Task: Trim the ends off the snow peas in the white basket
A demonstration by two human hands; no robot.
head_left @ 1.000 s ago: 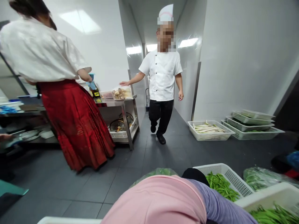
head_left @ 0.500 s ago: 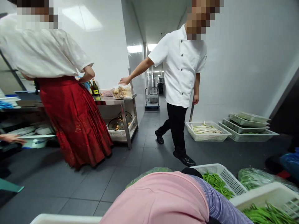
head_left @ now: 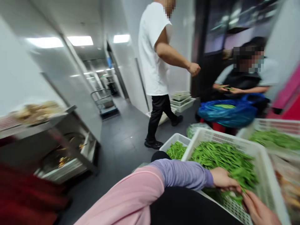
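A white basket (head_left: pixel 264 156) of green beans (head_left: pixel 220 156) lies in front of me at the right. Over its near side, my left hand (head_left: pixel 223 179) is closed with its fingertips pinched on a green bean. My right hand (head_left: pixel 259 206) meets it from the bottom right, thumb and fingers pinching the same bean. The hands almost touch; part of the bean is hidden by the fingers and blur.
A smaller basket (head_left: pixel 177 137) of beans adjoins mine. Another white basket (head_left: pixel 283 123) stands at right. A seated person handles greens over a blue bag (head_left: pixel 227 112). A person in white walks past. A steel table (head_left: pixel 67 117) is at left, a trolley (head_left: pixel 104 103) farther back.
My view has swung to the right. Both my hands, out of sight before, now show over the basket. The person in white has turned and walks toward the right.
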